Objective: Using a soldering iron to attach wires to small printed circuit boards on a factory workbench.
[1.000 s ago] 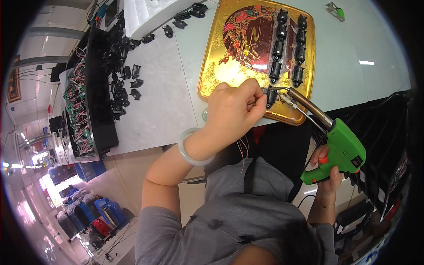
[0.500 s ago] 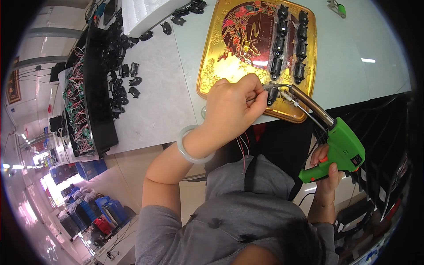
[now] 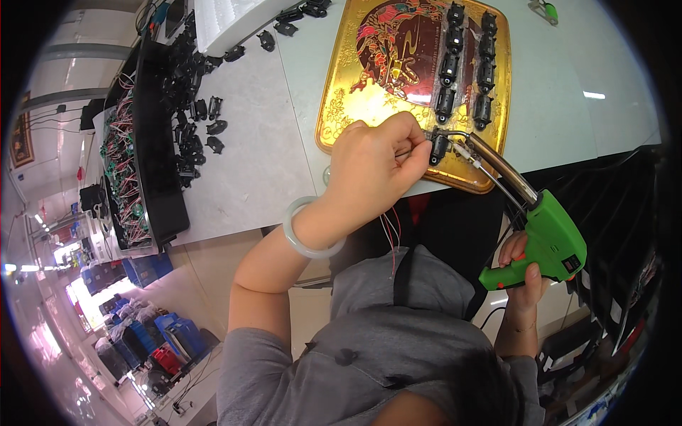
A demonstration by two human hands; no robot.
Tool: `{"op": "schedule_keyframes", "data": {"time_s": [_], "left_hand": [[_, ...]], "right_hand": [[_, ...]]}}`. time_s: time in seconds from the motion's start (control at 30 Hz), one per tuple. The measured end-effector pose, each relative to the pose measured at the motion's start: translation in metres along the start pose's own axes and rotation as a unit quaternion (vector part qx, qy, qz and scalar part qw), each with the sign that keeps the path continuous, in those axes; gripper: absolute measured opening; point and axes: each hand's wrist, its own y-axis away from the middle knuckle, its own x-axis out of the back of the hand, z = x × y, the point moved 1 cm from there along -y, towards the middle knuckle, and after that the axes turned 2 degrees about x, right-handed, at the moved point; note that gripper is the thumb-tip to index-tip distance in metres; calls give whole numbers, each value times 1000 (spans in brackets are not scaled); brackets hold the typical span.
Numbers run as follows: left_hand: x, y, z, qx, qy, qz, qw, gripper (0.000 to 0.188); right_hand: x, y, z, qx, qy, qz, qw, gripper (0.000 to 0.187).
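My left hand (image 3: 376,160) is closed in a pinch at the near edge of a gold tray (image 3: 341,106). Thin red and white wires (image 3: 391,231) hang out below it; what lies between the fingertips is mostly hidden. Just beyond the fingertips sits a small black plastic part (image 3: 438,151) on the tray. My right hand (image 3: 524,273) grips a green soldering gun (image 3: 555,234) by its handle. Its bent metal tip (image 3: 455,133) reaches the upper end of that black part, with a thin feed tube (image 3: 490,172) alongside.
Two rows of similar black parts (image 3: 447,67) stand on the tray. More loose black parts (image 3: 188,135) lie at the left, beside a black bin (image 3: 160,142) of wired green boards. White foam (image 3: 234,21) lies at the back left. A green-handled tool (image 3: 547,10) lies far right.
Both hands and the soldering gun keep nearly the same places; the view has only shifted slightly. My left hand stays pinched beside the black part.
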Motion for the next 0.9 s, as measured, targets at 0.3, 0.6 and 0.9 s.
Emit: {"op": "schedule_keyframes", "data": {"time_s": [0.3, 0.6, 0.9], "left_hand": [[0, 0, -2, -7, -6, 1, 1000, 8], [-3, -3, -4, -55, -34, 45, 997, 10], [-4, -2, -4, -52, -37, 55, 996, 11]], "right_hand": [[13, -4, -7, 6, -112, 2, 994, 65], [17, -13, -5, 30, -165, -12, 986, 67], [-6, -56, 4, 75, -238, -110, 962, 75]]}}
